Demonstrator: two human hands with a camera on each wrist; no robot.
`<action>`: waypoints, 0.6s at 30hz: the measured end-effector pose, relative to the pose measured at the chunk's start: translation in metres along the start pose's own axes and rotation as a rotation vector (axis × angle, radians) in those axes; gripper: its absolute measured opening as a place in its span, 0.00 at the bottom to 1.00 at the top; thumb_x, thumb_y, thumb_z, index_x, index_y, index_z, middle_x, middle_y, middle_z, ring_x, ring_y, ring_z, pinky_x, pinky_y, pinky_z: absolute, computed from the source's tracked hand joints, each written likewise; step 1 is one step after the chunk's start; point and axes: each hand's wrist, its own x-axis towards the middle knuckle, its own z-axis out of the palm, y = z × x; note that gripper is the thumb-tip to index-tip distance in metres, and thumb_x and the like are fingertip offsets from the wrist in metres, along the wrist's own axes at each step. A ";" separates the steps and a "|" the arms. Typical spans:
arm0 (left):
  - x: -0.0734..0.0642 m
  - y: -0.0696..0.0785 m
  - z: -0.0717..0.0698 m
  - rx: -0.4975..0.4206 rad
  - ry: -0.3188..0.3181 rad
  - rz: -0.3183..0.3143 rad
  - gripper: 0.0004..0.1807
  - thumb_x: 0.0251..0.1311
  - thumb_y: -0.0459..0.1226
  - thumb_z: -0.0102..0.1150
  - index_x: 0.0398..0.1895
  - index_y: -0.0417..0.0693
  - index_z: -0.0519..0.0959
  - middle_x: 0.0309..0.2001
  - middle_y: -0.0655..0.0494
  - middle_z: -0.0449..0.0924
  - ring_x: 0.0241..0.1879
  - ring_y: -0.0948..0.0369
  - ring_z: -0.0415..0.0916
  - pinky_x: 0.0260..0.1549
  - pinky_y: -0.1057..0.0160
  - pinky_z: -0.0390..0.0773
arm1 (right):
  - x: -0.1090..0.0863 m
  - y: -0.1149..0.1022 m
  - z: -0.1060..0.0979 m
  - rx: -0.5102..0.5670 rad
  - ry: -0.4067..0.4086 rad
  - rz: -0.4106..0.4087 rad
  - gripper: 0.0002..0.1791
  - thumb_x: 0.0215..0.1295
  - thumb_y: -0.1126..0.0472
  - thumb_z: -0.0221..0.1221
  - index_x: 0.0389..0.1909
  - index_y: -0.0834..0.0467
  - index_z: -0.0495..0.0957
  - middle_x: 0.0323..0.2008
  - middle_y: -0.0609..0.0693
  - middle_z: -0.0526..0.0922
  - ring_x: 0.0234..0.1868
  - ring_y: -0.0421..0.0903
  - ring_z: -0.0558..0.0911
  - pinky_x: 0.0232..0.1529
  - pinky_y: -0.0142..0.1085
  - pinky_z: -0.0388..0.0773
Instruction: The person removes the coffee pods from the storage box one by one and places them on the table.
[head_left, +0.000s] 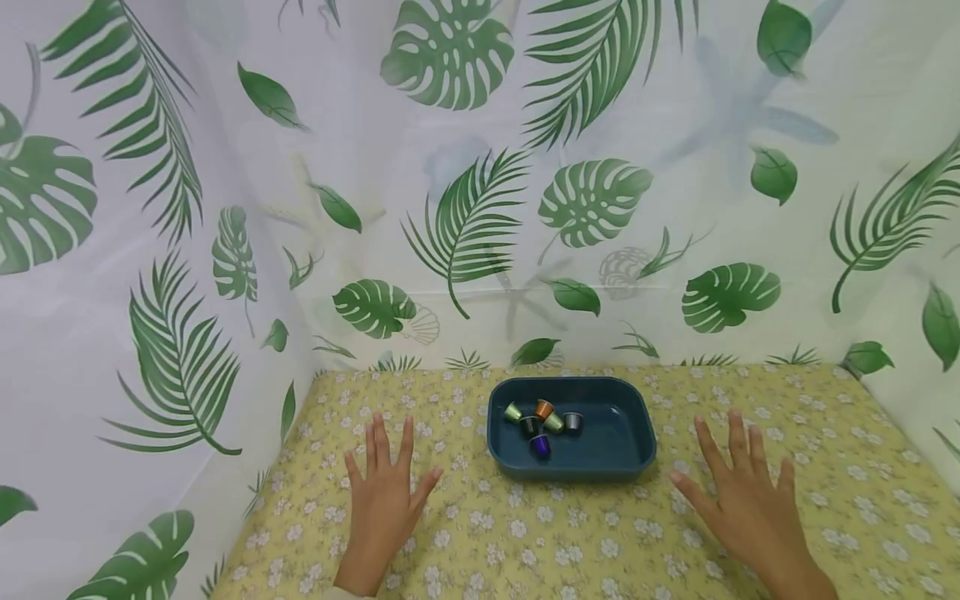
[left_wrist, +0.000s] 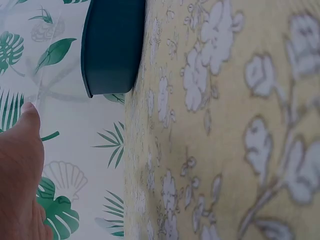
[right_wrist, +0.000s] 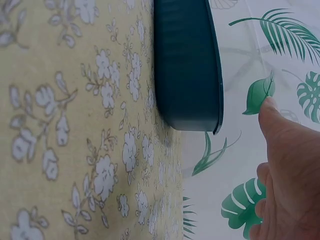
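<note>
A dark teal rectangular tray (head_left: 607, 458) stands on the flowered tablecloth, between the two hands. Several coffee capsules lie grouped in its left half: an orange one (head_left: 544, 409), a blue one (head_left: 540, 445), a silver one (head_left: 573, 423), a black one (head_left: 529, 427) and light green ones (head_left: 513, 412). To the left of the tray, the left hand (head_left: 384, 496) has its fingers spread and holds nothing. The right hand (head_left: 746, 500), likewise spread and holding nothing, is on the tray's right side. Both wrist views show the tray's outer wall (left_wrist: 112, 50) apart from the hand.
A yellow tablecloth (head_left: 517, 550) with white flowers covers the table. White sheeting (head_left: 360, 183) printed with green leaves hangs behind the table and along its left and right sides.
</note>
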 end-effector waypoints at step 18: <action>0.008 0.003 0.005 -0.029 -0.002 0.013 0.45 0.70 0.61 0.53 0.83 0.54 0.52 0.80 0.33 0.38 0.79 0.40 0.39 0.65 0.23 0.48 | 0.004 -0.001 -0.001 0.020 -0.027 0.000 0.49 0.75 0.30 0.44 0.83 0.50 0.36 0.77 0.68 0.23 0.74 0.78 0.29 0.57 0.83 0.29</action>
